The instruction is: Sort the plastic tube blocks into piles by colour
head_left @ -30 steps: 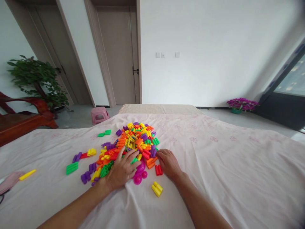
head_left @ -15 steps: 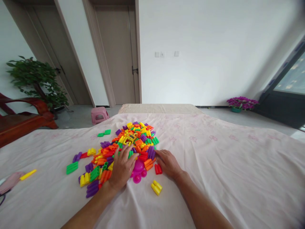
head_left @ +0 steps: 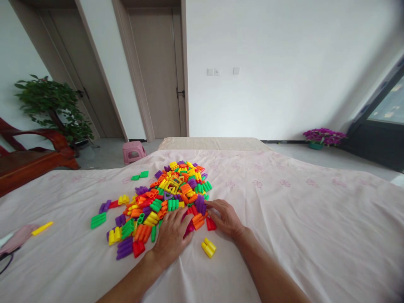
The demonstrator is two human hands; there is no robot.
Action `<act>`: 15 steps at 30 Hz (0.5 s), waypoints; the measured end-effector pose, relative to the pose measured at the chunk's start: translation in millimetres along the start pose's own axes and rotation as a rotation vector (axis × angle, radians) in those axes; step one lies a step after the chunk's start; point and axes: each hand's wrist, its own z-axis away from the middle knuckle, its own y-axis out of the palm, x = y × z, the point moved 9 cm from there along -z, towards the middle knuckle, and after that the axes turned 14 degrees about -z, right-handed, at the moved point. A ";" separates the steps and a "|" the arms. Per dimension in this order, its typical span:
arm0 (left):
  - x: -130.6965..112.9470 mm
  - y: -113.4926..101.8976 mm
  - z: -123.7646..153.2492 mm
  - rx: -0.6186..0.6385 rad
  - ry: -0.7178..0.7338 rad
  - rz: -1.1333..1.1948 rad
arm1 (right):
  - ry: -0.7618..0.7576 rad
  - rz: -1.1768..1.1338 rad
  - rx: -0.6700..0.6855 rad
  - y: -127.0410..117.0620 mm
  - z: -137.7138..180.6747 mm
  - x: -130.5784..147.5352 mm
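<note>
My left hand [head_left: 173,230] is curled over a bright pink plastic piece [head_left: 190,228], and most of that piece is hidden under the palm and fingers. My right hand [head_left: 226,218] rests at the right edge of the pile, fingers bent and apart, with nothing held in it. Its fingertips are by a purple tube block [head_left: 200,203] and an orange tube block [head_left: 198,221]. A red block [head_left: 211,223] lies just below its thumb. Nearer to me, a yellow block [head_left: 208,248] sits alone between the two forearms.
A heap of coloured plastic tube blocks [head_left: 151,205] spreads over the pale cloth [head_left: 284,235]. Two green blocks [head_left: 139,175] lie off its far left. A yellow stick [head_left: 42,228] is at far left, beside a pinkish item [head_left: 19,239]. A pink stool [head_left: 134,152] stands beyond the table.
My left hand has slid right and toward me, off the blocks and over the pink piece, now mostly covered. The right hand has barely moved. The view has shifted slightly.
</note>
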 end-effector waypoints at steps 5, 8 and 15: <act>-2.1 -5.6 7.0 -0.064 0.042 0.037 | 0.036 0.044 -0.030 -0.8 1.4 -4.8; 1.8 -19.2 7.5 -0.149 0.078 0.038 | 0.096 0.081 -0.051 -2.1 0.5 -10.4; 35.1 -41.7 1.5 -0.290 0.052 0.082 | 0.057 0.084 0.036 5.3 -2.0 -2.4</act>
